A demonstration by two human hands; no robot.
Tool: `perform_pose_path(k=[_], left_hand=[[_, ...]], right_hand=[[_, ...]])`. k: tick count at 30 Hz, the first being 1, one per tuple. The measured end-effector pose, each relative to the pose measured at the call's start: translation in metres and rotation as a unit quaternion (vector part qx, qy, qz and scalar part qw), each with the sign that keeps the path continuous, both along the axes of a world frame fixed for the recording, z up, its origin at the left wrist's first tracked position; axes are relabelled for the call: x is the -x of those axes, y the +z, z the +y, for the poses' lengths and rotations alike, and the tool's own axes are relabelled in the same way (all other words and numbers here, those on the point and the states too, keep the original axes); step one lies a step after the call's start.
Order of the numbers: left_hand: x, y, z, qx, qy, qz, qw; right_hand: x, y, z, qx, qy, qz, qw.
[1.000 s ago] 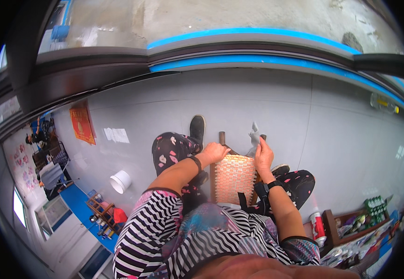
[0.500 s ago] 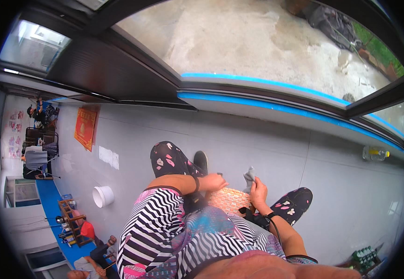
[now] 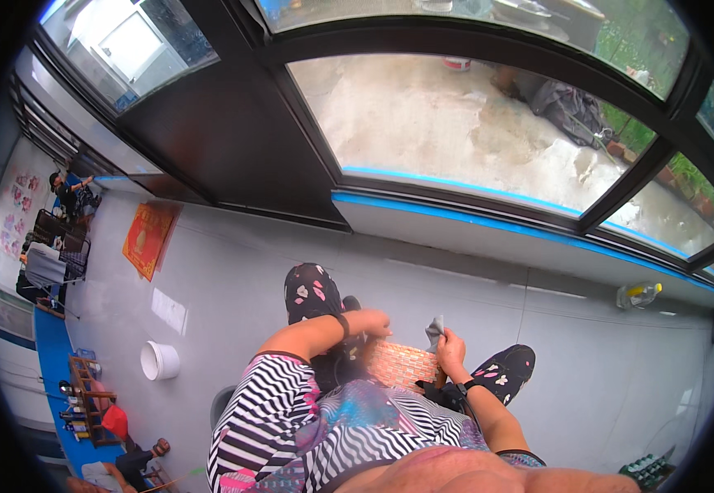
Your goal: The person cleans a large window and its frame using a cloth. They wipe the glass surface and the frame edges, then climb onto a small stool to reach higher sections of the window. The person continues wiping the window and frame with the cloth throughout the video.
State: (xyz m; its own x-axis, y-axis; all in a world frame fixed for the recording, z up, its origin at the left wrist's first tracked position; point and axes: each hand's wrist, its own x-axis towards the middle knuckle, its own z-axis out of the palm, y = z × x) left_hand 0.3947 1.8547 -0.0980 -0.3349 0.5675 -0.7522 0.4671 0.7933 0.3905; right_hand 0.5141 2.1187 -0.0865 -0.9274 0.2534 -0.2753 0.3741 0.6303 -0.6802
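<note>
On my lap lies an orange-and-white woven piece [image 3: 403, 364] with a brick-like pattern, between my knees; I cannot tell whether it is a basket or a flat mat. Just beyond its right corner, my right hand [image 3: 452, 352] pinches a soft grey cloth [image 3: 435, 331] that sticks up past the fingers. My left hand [image 3: 373, 323] is closed, fingers curled, by the far left corner of the woven piece. Whatever it may hold is too small to make out. Both wrists wear dark bands.
A white bucket [image 3: 159, 361] stands on the grey floor at left, with a red mat [image 3: 149, 238] farther off. A clear bottle with yellow [image 3: 638, 296] lies by the blue-edged sill at right. Green bottles [image 3: 647, 471] stand at lower right. Other people sit at far left.
The view has tilted, showing more of the windows. My left hand has drawn slightly away from the woven piece, and less of the grey cloth rises above my right hand.
</note>
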Motion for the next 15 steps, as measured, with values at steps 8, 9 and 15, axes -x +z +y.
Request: perform_pose_path(k=[8,9,15], left_hand=[[0.068,0.195,-0.032,-0.103,0.167,0.231,0.953],[0.064,0.207,-0.046,-0.098,0.114,0.334,0.930],[0.034,0.265,-0.033,-0.176,0.147,0.308,0.923]], right_hand=[[-0.007,0.002,0.008,-0.006,0.003,-0.024,1.000],[-0.005,-0.004,0.004,-0.017,0.017,-0.035,0.999],[0.005,-0.080,0.051,0.235,0.001,-0.004,0.972]])
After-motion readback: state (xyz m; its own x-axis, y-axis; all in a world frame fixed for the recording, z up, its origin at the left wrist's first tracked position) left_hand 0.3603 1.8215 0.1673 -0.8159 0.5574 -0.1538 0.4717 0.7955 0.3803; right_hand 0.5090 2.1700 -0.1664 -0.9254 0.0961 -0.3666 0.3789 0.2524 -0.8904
